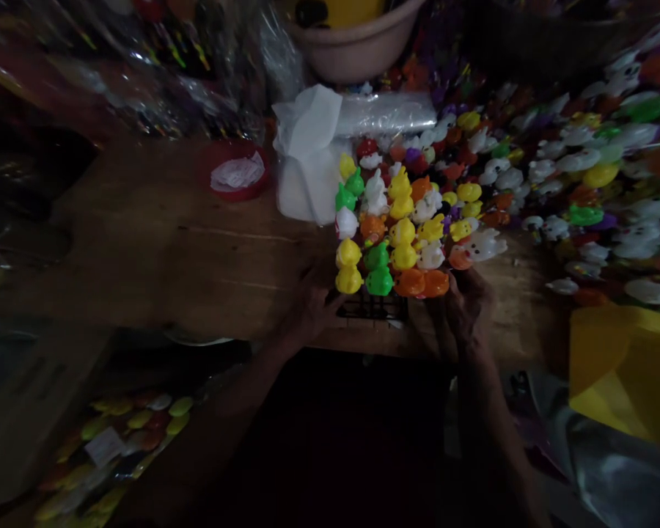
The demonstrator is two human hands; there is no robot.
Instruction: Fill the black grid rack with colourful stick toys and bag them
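Note:
Toy figures in yellow, green, white and orange stand in rows on a black slotted rack [371, 309] at the table's front edge. My left hand [316, 312] is at the rack's left front corner, its thumb against the frame and its other fingers dim; it seems closed on the rack. My right hand [470, 301] is curled at the right end of the front row, beside an orange figure [435, 283]. Just above its fingertips lies a white figure [485, 244] with an orange part. Shadow hides what the right fingers grip.
A loose heap of small toys [588, 191] spreads over the right side. Behind the rack lie white plastic bags [308, 169] and a clear plastic roll [388, 114]. A red dish [239, 192] with paper slips, a pink basin [357, 51] and a yellow sheet [627, 367] stand around.

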